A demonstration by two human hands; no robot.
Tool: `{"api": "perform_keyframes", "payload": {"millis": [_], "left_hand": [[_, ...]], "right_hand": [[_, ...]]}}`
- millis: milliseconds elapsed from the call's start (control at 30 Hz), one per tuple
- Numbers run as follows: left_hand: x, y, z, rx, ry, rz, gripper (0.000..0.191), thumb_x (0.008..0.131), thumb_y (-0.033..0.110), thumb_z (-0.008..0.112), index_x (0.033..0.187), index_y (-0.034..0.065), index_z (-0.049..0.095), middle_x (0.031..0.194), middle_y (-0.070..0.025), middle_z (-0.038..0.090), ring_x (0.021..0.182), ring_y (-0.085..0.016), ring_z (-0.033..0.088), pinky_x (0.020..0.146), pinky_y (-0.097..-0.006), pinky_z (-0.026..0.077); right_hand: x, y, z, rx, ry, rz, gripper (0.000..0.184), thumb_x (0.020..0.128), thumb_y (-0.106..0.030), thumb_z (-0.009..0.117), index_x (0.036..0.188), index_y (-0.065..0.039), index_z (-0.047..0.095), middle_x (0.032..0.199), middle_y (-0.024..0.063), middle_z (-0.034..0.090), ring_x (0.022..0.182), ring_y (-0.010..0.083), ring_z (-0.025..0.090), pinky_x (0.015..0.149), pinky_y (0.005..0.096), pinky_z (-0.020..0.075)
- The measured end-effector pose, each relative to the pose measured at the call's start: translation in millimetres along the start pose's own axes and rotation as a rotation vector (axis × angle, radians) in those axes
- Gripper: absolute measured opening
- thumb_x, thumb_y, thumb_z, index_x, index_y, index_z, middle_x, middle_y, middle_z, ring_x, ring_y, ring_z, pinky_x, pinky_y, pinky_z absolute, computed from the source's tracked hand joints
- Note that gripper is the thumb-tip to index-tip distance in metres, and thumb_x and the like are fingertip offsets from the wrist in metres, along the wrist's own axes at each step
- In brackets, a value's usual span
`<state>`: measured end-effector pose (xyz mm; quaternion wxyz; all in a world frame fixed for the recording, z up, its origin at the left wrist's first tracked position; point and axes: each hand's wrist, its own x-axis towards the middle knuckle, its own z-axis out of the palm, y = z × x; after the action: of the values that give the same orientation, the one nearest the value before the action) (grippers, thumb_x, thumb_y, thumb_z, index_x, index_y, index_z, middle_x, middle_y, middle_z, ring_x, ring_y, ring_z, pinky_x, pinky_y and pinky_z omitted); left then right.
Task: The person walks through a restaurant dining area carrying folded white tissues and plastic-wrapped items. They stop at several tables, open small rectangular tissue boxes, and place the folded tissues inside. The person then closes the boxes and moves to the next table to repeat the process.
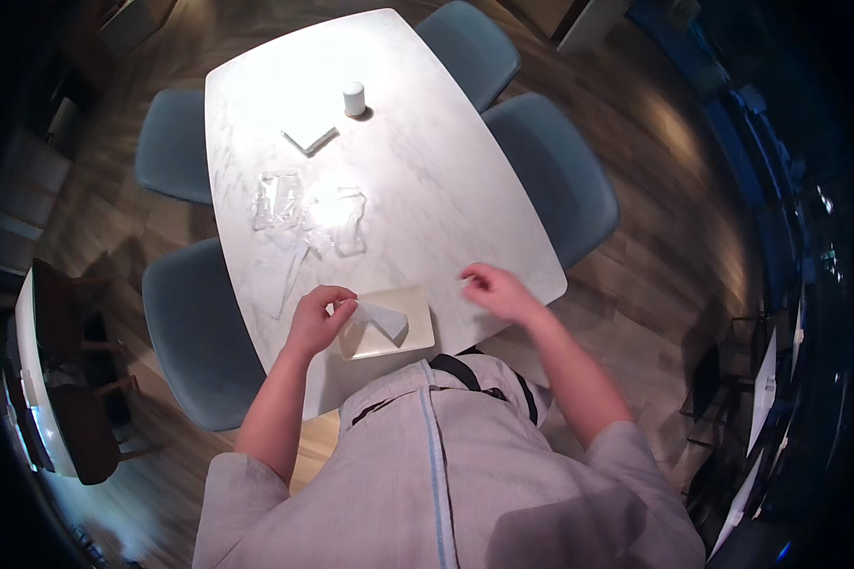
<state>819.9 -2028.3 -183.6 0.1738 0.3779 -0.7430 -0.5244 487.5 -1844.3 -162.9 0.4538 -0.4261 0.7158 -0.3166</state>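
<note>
My left hand (pixel 322 318) pinches one end of a folded white tissue or cloth (pixel 386 321) between thumb and fingers. The tissue lies over a shallow cream rectangular tray (pixel 418 323) at the near end of the table. To the right of the tray, my right hand (pixel 494 290) is held over the tabletop with its fingers curled; whether something small is between the fingertips cannot be told. Another thin white sheet (pixel 276 270) lies spread out beyond my left hand. Beyond it are clear plastic wrappers, one at the left (pixel 277 200) and one more crumpled (pixel 349 220).
The table (pixel 434 163) has a white marbled top. Farther back stand a white cylindrical container (pixel 354 99) and a square white stack or pad (pixel 309 135). Blue-grey chairs flank the table, two on the left (pixel 199 334) and two on the right (pixel 559 178).
</note>
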Motion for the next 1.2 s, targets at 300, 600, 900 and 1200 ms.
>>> {"api": "perform_keyframes", "payload": {"millis": [300,600,900,1200], "left_hand": [[-30,-1,-1,0.157,-0.021,0.07,0.018,0.086,0.017,0.078,0.098,0.0037,0.076,0.089,-0.0106,0.071,0.079,-0.024,0.067,0.073,-0.0348,0.055],[-27,-16,0,-0.005,-0.043,-0.041,0.014,0.092,0.012,0.073,0.102,0.0029,0.076,0.081,-0.0084,0.071,0.07,-0.016,0.064,0.067,-0.0314,0.052],[-27,-15,3,0.017,-0.035,-0.063,0.015,0.098,0.017,0.07,0.104,0.0034,0.07,0.08,-0.0095,0.071,0.068,-0.017,0.064,0.067,-0.0331,0.052],[-22,-11,-11,-0.069,-0.102,-0.158,0.015,0.097,0.01,0.075,0.109,0.0022,0.071,0.087,-0.0029,0.074,0.077,-0.009,0.066,0.072,-0.0269,0.054]], "right_hand": [[11,-45,106,-0.448,-0.006,-0.389,0.047,0.078,-0.014,0.073,0.121,-0.005,0.059,0.116,0.0158,0.061,0.11,0.0397,0.06,0.093,0.0476,0.0524],[20,-34,112,-0.488,0.083,-0.55,0.013,0.078,-0.009,0.063,0.091,-0.007,0.064,0.092,0.0122,0.064,0.091,0.037,0.06,0.08,0.0493,0.0525],[26,-36,113,-0.186,0.151,-0.306,0.018,0.088,-0.016,0.07,0.1,-0.005,0.063,0.09,0.0139,0.066,0.092,0.0343,0.065,0.08,0.045,0.0528],[28,-41,118,-0.229,0.089,-0.349,0.028,0.082,-0.018,0.073,0.106,-0.006,0.068,0.098,0.0127,0.069,0.097,0.0378,0.062,0.086,0.0472,0.052]]}}
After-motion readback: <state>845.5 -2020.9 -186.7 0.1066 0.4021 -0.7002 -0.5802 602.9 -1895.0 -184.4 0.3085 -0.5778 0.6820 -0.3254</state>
